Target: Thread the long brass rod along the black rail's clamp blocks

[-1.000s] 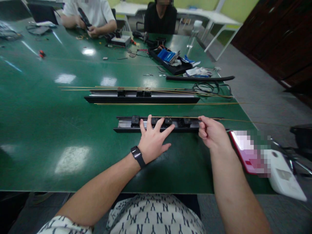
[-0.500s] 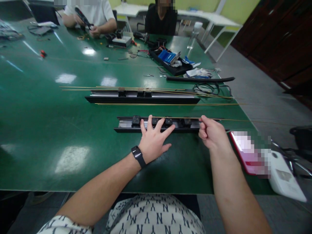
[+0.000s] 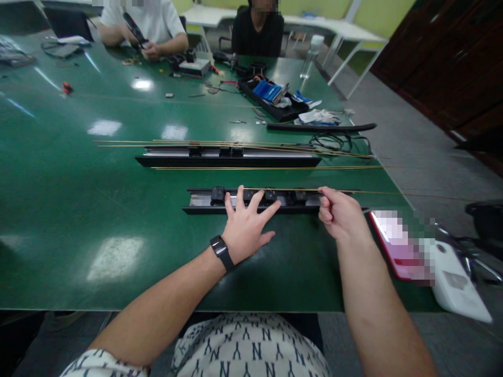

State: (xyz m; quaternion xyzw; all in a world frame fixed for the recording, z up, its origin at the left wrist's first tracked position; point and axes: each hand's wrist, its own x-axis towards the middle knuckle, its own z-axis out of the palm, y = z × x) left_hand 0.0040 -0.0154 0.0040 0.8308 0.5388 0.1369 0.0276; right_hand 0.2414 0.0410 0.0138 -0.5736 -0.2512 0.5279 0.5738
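My left hand [image 3: 247, 230] lies with fingers spread over the nearer black rail [image 3: 251, 210], its fingertips touching the rail and the dark blocks in it. One black block [image 3: 218, 195] sits in the channel left of my fingers, and another block [image 3: 299, 197] stands to their right. Between thumb and forefinger my right hand [image 3: 341, 212] pinches a thin golden rod [image 3: 291, 189], which runs along the rail's far edge. The rod reaches from near my left fingertips to well past my right hand. My right hand covers part of the rail's right end.
Behind is a second black rail [image 3: 231, 162] with more golden rods [image 3: 267, 168] around it. A pink-red phone-like object [image 3: 393, 251] and a white item [image 3: 459, 283] are at the right edge. Farther back lie a black tray [image 3: 288, 112], gloves [image 3: 318, 117] and a bottle [image 3: 310, 60]. Two people sit opposite.
The whole view has shifted slightly. Both hands keep nearly the same places on the rail and rod, with my right hand perhaps a touch farther left.
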